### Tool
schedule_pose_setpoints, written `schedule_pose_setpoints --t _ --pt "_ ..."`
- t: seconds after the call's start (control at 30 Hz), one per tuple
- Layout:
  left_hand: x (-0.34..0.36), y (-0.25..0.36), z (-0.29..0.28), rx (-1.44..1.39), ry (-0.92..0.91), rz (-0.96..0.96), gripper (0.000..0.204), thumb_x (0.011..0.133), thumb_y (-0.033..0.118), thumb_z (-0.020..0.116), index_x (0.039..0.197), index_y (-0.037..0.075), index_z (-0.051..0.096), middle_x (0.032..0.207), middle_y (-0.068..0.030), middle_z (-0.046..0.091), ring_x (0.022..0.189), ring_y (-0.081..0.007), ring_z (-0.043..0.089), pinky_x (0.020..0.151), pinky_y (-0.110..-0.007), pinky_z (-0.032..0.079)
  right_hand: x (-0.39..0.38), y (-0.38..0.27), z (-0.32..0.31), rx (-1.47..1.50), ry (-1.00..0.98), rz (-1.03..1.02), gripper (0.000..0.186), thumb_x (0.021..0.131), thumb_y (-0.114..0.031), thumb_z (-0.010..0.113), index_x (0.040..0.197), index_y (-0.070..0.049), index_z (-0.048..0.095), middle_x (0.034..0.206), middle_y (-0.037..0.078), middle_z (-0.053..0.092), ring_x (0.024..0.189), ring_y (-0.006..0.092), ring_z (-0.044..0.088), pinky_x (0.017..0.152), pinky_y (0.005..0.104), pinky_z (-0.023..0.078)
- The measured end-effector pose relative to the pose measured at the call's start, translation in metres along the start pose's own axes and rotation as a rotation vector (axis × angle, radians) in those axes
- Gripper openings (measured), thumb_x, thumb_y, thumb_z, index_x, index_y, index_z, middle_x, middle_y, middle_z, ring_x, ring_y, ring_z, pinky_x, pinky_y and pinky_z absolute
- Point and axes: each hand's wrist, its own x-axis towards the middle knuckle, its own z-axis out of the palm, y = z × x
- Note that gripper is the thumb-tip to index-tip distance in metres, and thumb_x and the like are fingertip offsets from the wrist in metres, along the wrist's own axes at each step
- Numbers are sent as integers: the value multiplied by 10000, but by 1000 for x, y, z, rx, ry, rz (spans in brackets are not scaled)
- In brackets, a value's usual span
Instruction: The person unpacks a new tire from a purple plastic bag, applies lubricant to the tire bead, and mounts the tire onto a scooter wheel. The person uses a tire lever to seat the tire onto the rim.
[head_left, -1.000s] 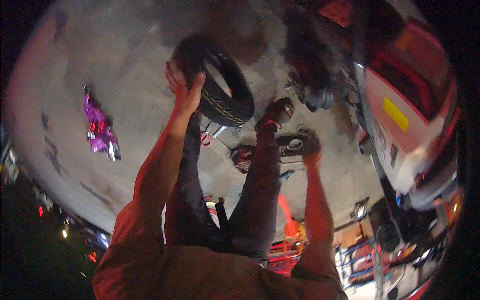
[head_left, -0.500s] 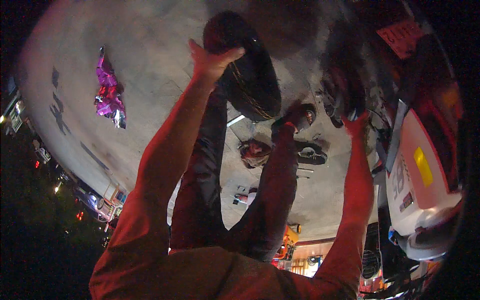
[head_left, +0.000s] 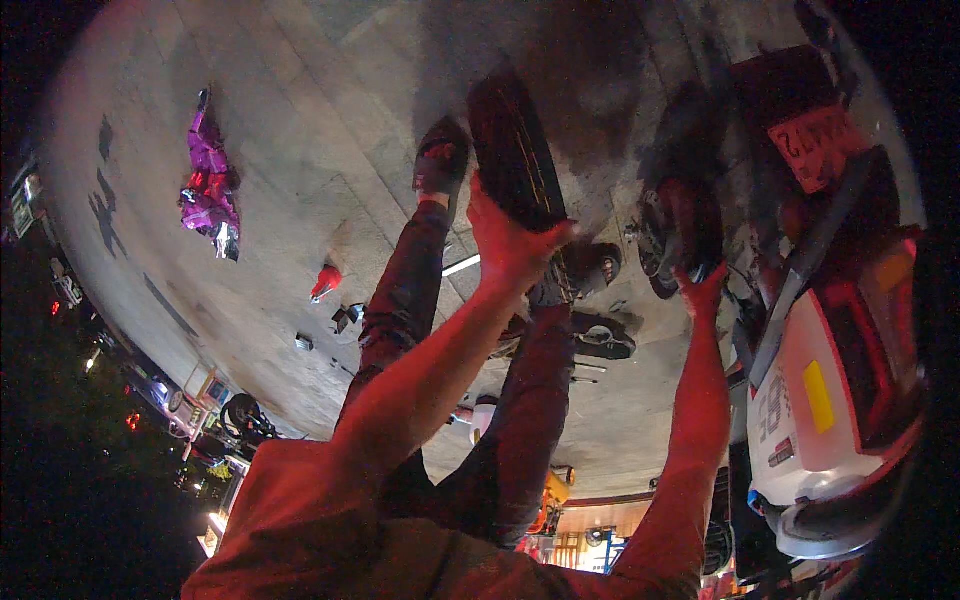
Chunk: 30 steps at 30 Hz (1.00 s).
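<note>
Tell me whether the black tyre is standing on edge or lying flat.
On edge. The tyre shows its tread as a narrow upright band, steadied by the left hand on the concrete floor.

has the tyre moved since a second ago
Yes. The tyre, gripped by the left hand, now stands edge-on by the left shoe, farther from the scooter wheel hub; camera shifted too.

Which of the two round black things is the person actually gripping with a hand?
The loose black tyre, standing on edge on the pavement under the left hand. The other, a wheel hub by the scooter, is only touched by the right hand.
</note>
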Motion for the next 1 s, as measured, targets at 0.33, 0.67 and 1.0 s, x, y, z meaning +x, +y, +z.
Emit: schedule_pose_setpoints --t 0.33,0.67,1.0 --pt "-29 2 6 -1 71 -113 1192 510 287 916 1403 -45 200 1350 -197 349 1272 -301 357 1085 -384 280 5 -16 -4 -6 44 -73 1208 521 -505 863 1394 43 233 1353 255 390 1259 368 395 1042 433 339" --pt "-11 -2 18 161 123 -88 1038 526 298 899 1309 -48 312 1252 -186 454 1166 -286 459 1025 -392 345 -5 -35 -16 38 9 -118 1111 551 -463 823 1373 8 243 1286 263 474 1151 414 507 952 455 424" --pt "-25 -7 3 32 31 -181 1026 581 206 845 1373 -38 241 1331 -181 375 1248 -269 383 1063 -374 304 -3 -49 -20 -92 8 36 980 551 -431 820 1294 -22 329 1157 247 569 1043 424 570 889 469 452"
